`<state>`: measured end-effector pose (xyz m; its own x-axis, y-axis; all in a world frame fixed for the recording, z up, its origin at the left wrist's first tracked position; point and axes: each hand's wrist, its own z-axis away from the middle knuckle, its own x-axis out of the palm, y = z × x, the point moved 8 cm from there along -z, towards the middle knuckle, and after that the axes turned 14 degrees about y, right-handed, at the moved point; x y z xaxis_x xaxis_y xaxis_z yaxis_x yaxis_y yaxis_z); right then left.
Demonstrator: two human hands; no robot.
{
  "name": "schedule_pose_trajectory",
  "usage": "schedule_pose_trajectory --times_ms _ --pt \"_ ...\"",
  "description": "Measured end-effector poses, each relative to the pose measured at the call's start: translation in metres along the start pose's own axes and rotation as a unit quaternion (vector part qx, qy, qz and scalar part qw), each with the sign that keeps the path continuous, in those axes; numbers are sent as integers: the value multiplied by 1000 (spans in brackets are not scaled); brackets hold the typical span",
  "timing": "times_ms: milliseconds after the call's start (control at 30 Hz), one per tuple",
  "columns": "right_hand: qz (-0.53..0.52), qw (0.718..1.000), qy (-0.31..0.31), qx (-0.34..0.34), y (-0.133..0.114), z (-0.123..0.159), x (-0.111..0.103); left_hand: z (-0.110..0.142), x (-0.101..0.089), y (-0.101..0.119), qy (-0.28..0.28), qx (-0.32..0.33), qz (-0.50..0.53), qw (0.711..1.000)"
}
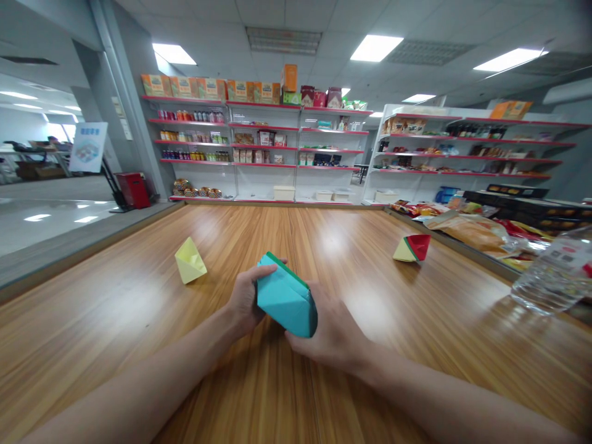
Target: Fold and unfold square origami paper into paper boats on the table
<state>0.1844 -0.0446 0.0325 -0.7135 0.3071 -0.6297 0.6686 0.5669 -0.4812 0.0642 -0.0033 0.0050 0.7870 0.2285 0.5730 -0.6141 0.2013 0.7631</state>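
Observation:
Both hands grip a folded paper piece (284, 299), light blue on its near face with a green edge along the top. It is held tilted above the table, its right end lower. My left hand (247, 296) closes on its left end, thumb lying on the upper edge. My right hand (330, 324) wraps the right end, thumb underneath near the lower corner; its other fingers are mostly hidden behind the paper. A pale yellow folded paper piece (189, 262) rests on the table to the left. Farther right lies a red and yellow folded paper piece (412, 248) with a dark green line.
The wooden table (222, 382) spreads under my arms. At the right edge stands a clear plastic bottle (552, 271), beside packaged snacks (476, 231) and black boxes (513, 206). Stocked shelves (263, 148) line the back. A sign (87, 148) and a red box (133, 189) stand left.

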Motion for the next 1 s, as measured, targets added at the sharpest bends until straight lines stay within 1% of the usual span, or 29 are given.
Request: schedule_pose_trajectory --times_ms 100,133,300,367,400,433,500,567,600,667,733,833,900,1000 --pt "0 1000 -10 -29 -3 0 1 -3 -10 1 51 22 -50 997" --pt "2 999 -10 -33 -4 0 0 -3 -12 0 60 23 -62 996" --pt "11 999 -21 -46 -6 1 2 -3 -9 -3 62 19 -83 994" --pt "5 999 -18 -44 -5 1 2 -1 -8 1 61 46 -65 995" --pt "0 999 -11 -39 -4 0 2 1 -6 5 47 68 -49 995" --pt "-6 1000 -2 -31 -1 -1 0 4 -3 8 22 92 -33 995" --pt "-29 999 20 -4 6 -3 -3 11 8 13 -57 140 -20 988" --pt "-68 997 36 19 13 -5 -5 21 18 15 -141 185 -45 972" --pt "-92 995 35 24 15 -6 -6 25 22 16 -172 208 -67 960" --pt "-135 990 26 23 16 -7 -5 32 27 16 -211 247 -115 939" --pt "-167 986 16 17 16 -7 -5 35 29 17 -216 272 -161 924" --pt "-196 980 11 21 17 -6 -4 37 29 21 -188 305 -208 910" --pt "-201 979 7 32 19 -4 -3 38 29 24 -170 332 -221 901" --pt "-196 980 4 43 21 -2 -1 39 30 26 -158 357 -233 891"
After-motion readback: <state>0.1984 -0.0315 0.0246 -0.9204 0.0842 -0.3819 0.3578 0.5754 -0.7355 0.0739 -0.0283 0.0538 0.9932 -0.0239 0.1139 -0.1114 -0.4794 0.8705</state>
